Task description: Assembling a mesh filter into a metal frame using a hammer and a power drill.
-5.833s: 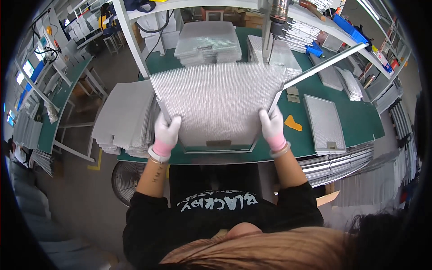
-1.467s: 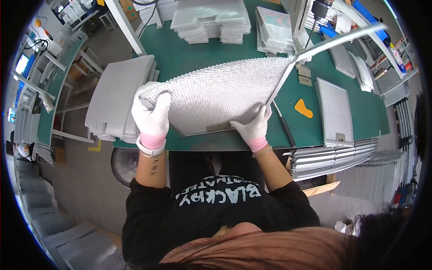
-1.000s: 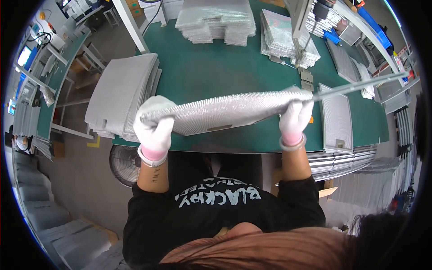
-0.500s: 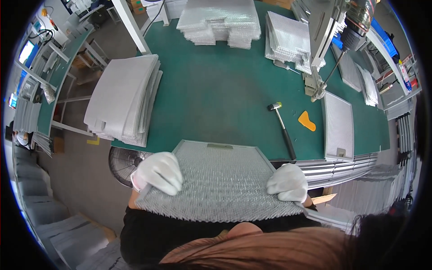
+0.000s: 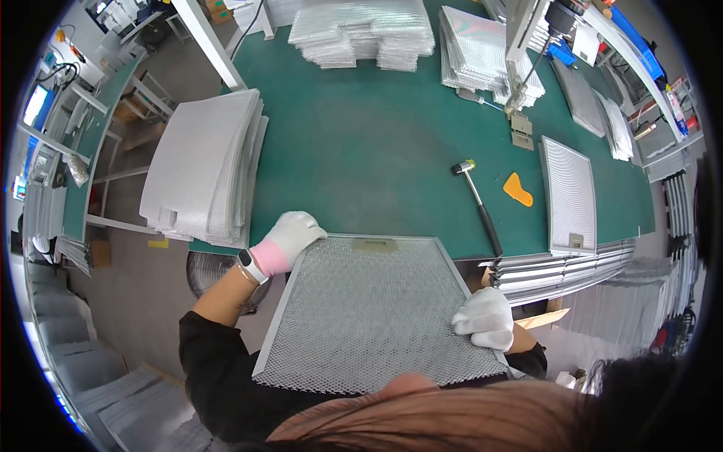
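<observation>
A grey mesh filter panel (image 5: pixel 369 316) with a metal frame lies in front of my body, its far edge against the near edge of the green table. A small beige latch plate (image 5: pixel 374 245) sits at the middle of that far edge. My left hand (image 5: pixel 292 232), in a white glove with a pink cuff, has its fingers bent over the panel's far left corner. On the right rim, nearer to me, my gloved right hand (image 5: pixel 484 319) is closed around the edge, fingertips curled onto the mesh. The near edge is partly hidden below.
A hammer (image 5: pixel 480 209) and an orange scraper (image 5: pixel 517 190) lie on the green table (image 5: pixel 346 151). Stacked mesh sheets (image 5: pixel 203 162) stand left, with more at the back. At right are a framed panel (image 5: pixel 568 197) and an overhead tool (image 5: pixel 535 60). A fan (image 5: pixel 215 275) stands below.
My left hand has gone from the left part of the mesh out to the far left corner. The mesh now lies flatter within its frame, and my right hand has shifted slightly nearer.
</observation>
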`<action>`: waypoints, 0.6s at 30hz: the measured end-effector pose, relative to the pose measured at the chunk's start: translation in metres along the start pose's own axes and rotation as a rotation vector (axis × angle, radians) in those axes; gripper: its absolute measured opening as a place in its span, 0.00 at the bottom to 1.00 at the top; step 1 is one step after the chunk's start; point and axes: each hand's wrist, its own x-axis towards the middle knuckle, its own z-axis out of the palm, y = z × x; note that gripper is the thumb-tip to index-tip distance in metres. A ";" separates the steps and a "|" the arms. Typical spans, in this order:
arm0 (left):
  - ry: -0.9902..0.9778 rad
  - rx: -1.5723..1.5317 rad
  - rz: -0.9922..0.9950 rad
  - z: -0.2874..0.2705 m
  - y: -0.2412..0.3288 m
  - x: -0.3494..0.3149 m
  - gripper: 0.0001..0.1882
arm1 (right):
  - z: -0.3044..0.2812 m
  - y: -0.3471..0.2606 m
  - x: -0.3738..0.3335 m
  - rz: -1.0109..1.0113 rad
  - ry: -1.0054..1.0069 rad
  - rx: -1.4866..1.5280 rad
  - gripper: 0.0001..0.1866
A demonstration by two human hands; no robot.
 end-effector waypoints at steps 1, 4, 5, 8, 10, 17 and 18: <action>0.033 -0.066 -0.028 -0.001 0.007 -0.005 0.17 | -0.002 -0.002 -0.001 0.044 -0.023 0.000 0.08; 0.334 -0.521 0.340 -0.031 0.022 -0.024 0.13 | -0.025 0.002 0.018 0.140 -0.241 -0.018 0.07; 0.247 -0.775 0.479 -0.055 0.028 -0.029 0.15 | -0.011 0.016 0.013 -0.040 0.074 -0.031 0.18; 0.753 -0.878 0.946 -0.087 0.050 -0.038 0.10 | -0.009 0.034 0.014 0.185 0.339 -0.200 0.10; 1.062 -0.696 0.593 -0.086 0.060 -0.035 0.10 | -0.020 0.047 0.053 0.307 0.351 -0.369 0.19; 1.442 -0.827 0.424 -0.093 0.059 -0.008 0.15 | -0.007 0.065 0.071 0.287 0.598 -0.116 0.11; 1.433 -0.776 0.419 -0.095 0.063 -0.006 0.17 | -0.007 0.069 0.062 0.227 0.606 -0.201 0.11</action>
